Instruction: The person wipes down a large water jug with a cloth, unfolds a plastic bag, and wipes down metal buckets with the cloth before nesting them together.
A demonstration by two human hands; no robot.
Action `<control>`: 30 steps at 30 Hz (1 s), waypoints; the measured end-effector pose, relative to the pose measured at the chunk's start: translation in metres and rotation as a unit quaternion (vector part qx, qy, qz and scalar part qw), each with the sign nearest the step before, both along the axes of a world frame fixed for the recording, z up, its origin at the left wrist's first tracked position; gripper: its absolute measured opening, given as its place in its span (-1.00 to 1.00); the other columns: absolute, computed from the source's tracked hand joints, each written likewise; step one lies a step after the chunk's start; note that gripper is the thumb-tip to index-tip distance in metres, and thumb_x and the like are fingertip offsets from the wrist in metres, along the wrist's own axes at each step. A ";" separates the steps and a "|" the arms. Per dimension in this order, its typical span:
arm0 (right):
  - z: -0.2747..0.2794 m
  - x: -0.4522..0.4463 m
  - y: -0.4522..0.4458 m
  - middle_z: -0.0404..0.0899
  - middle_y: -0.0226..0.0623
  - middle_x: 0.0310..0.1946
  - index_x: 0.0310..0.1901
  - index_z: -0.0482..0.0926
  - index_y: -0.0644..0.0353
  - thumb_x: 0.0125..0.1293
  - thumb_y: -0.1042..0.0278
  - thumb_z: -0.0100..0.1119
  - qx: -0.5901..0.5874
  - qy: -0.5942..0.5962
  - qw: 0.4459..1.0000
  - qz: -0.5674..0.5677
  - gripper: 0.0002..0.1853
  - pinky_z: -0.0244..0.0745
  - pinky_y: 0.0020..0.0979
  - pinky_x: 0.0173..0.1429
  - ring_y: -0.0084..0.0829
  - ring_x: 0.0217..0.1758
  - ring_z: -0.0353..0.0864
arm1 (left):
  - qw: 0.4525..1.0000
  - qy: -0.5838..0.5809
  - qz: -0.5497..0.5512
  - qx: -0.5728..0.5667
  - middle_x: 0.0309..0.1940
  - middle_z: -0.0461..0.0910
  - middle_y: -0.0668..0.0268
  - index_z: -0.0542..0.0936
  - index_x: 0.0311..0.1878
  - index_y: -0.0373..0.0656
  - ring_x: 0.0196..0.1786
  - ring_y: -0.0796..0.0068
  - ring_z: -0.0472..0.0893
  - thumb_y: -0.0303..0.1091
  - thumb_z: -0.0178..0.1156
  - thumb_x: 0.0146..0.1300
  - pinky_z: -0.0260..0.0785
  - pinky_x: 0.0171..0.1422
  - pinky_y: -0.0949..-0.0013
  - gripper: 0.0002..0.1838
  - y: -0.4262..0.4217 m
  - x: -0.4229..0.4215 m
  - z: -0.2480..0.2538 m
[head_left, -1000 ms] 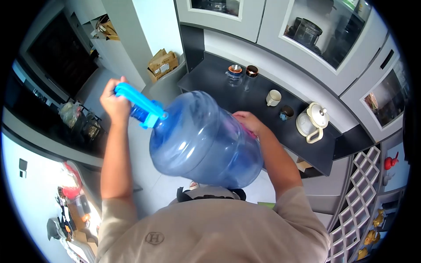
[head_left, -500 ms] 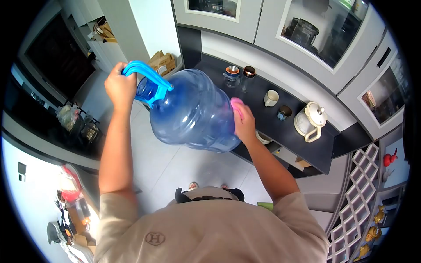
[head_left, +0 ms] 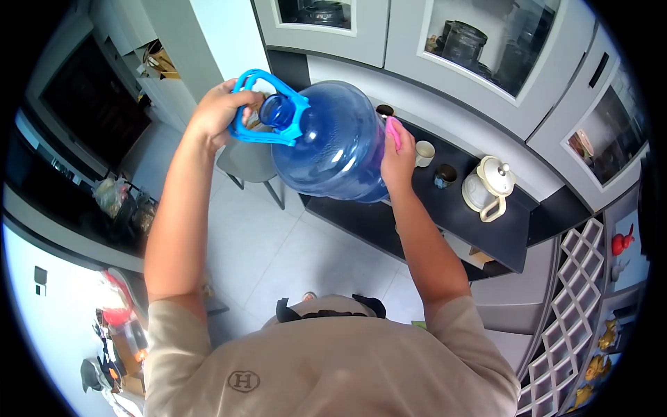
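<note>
A large clear-blue water jug [head_left: 330, 149] is held up in front of me, lying on its side with its open neck towards the left. My left hand [head_left: 224, 115] grips the bright blue carrying handle [head_left: 301, 115] fitted round the neck. At the other end, my right hand [head_left: 399, 158] presses a pink cloth [head_left: 393, 129] against the jug's base area. Most of the cloth is hidden by the fingers and the jug.
Behind the jug runs a dark counter [head_left: 479, 240] with a white mug [head_left: 424, 153], a dark cup [head_left: 445, 175] and a cream kettle [head_left: 489, 186]. Grey cabinets [head_left: 396, 42] hang above. A grey chair [head_left: 249, 163] stands left of the counter.
The jug has moved up and to the right, and its neck is turned more towards me. Both hands travelled with it, keeping hold of the handle and cloth.
</note>
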State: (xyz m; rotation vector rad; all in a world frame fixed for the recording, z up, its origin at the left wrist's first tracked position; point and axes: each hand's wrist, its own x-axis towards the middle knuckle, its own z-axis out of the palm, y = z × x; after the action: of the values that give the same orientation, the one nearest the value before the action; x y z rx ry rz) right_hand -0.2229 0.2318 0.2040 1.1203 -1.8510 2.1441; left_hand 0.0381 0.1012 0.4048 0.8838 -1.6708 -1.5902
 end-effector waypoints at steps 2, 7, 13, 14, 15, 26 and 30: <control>-0.011 -0.015 -0.008 0.55 -0.15 0.12 0.16 0.55 0.22 0.40 0.44 0.10 -0.015 -0.067 0.996 0.058 -0.68 0.38 -0.35 0.32 -0.25 0.25 0.52 | 0.997 0.046 -0.035 0.056 -0.53 0.48 0.40 0.49 -0.21 -0.24 -0.59 0.67 0.45 -0.60 0.22 0.21 0.33 -0.56 0.61 -0.87 0.006 -0.025 -0.002; -0.004 -0.005 0.030 0.54 -0.11 0.18 0.17 0.54 0.25 0.38 0.49 0.11 -0.061 -0.065 0.993 0.080 -0.66 0.35 -0.34 0.35 -0.24 0.27 0.51 | 0.989 0.104 -0.056 0.085 -0.53 0.46 0.37 0.45 -0.24 -0.20 -0.58 0.64 0.46 -0.60 0.18 0.27 0.39 -0.54 0.55 -0.89 0.017 -0.066 -0.006; -0.070 -0.002 0.049 0.49 -0.11 0.24 0.17 0.52 0.34 0.40 0.55 0.05 0.022 -0.192 0.974 0.114 -0.68 0.38 -0.36 0.35 -0.28 0.27 0.53 | 0.967 0.213 0.003 0.138 -0.51 0.46 0.30 0.43 -0.24 -0.23 -0.54 0.53 0.50 -0.59 0.16 0.30 0.45 -0.53 0.42 -0.90 0.022 -0.120 -0.017; -0.073 -0.008 0.045 0.50 -0.12 0.24 0.19 0.50 0.33 0.42 0.53 0.04 -0.018 -0.177 0.978 0.111 -0.67 0.35 -0.37 0.37 -0.30 0.28 0.51 | 0.965 0.222 0.021 0.140 -0.50 0.47 0.29 0.43 -0.24 -0.23 -0.53 0.52 0.51 -0.58 0.16 0.31 0.45 -0.53 0.41 -0.90 0.024 -0.128 -0.014; -0.065 -0.011 0.040 0.50 -0.13 0.24 0.22 0.48 0.32 0.45 0.52 0.02 -0.057 -0.162 0.979 0.108 -0.66 0.33 -0.38 0.38 -0.32 0.29 0.50 | 0.970 0.207 0.026 0.124 -0.47 0.50 0.25 0.44 -0.22 -0.27 -0.49 0.47 0.56 -0.55 0.18 0.32 0.48 -0.52 0.40 -0.91 0.024 -0.133 -0.011; 0.044 -0.011 -0.006 0.56 -0.23 -0.02 -0.02 0.66 0.04 0.15 0.45 0.29 0.025 0.361 0.932 -0.016 -0.68 0.44 -0.12 0.14 -0.12 0.07 0.53 | 0.987 -0.099 0.093 -0.088 -0.19 0.59 0.23 0.60 -0.13 -0.21 -0.11 0.37 0.59 0.05 0.24 0.29 0.47 0.03 0.21 -0.56 -0.005 -0.170 0.002; 0.039 -0.028 -0.020 0.57 -0.24 -0.04 -0.11 0.68 0.04 0.11 0.45 0.29 0.005 0.350 0.935 -0.063 -0.73 0.44 -0.13 0.15 -0.12 0.07 0.52 | 0.997 -0.035 -0.023 -0.069 0.05 0.53 0.16 0.59 0.15 -0.17 0.07 0.30 0.51 0.33 0.18 0.24 0.38 0.19 0.23 -0.28 -0.035 -0.156 -0.024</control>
State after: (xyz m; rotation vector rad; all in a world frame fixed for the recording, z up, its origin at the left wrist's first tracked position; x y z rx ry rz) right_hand -0.2514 0.2118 0.2425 1.4631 -1.5322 1.3877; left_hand -0.1176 0.0667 0.3803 0.8437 -1.8397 -1.4682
